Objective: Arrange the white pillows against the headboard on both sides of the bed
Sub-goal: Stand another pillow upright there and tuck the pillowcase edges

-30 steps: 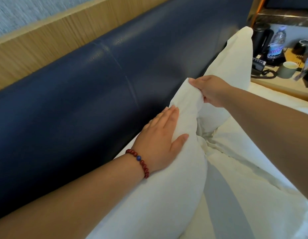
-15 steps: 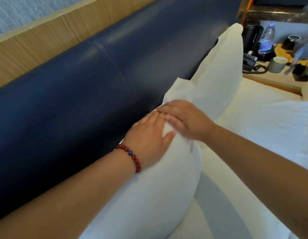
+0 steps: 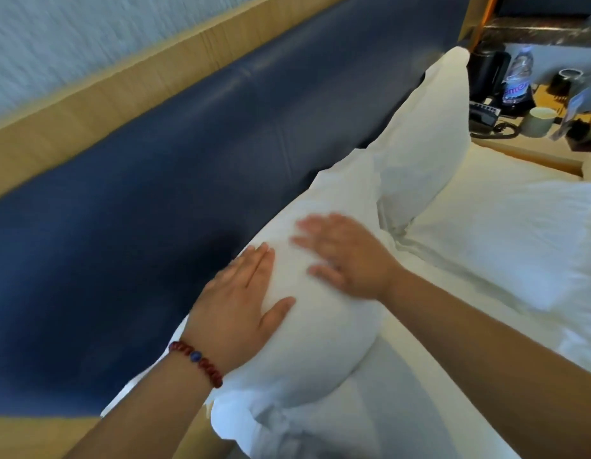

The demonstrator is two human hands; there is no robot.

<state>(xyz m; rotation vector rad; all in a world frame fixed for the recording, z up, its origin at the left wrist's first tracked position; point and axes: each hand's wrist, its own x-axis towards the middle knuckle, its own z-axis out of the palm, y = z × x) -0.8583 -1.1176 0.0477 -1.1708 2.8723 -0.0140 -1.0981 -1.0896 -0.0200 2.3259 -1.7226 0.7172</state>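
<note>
A plump white pillow (image 3: pixel 307 346) leans against the dark blue padded headboard (image 3: pixel 148 207) on the near side of the bed. My left hand (image 3: pixel 241 299), with a red bead bracelet at the wrist, lies flat on the pillow's upper edge beside the headboard. My right hand (image 3: pixel 347 256) rests flat on the pillow's front face, fingers spread and blurred. A second white pillow (image 3: pixel 426 127) stands upright against the headboard farther along.
White bedding (image 3: pixel 506 233) covers the mattress to the right. Beyond the far pillow a bedside table (image 3: pixel 532 144) carries a telephone, a water bottle (image 3: pixel 518 77), a cup (image 3: pixel 539 121) and a dark kettle. A wooden panel (image 3: pixel 128 97) runs above the headboard.
My right hand let go of the pillow's top corner and slid down onto its face, palm flat. My left hand stayed on the upper edge. The view swung right and pulled back.
</note>
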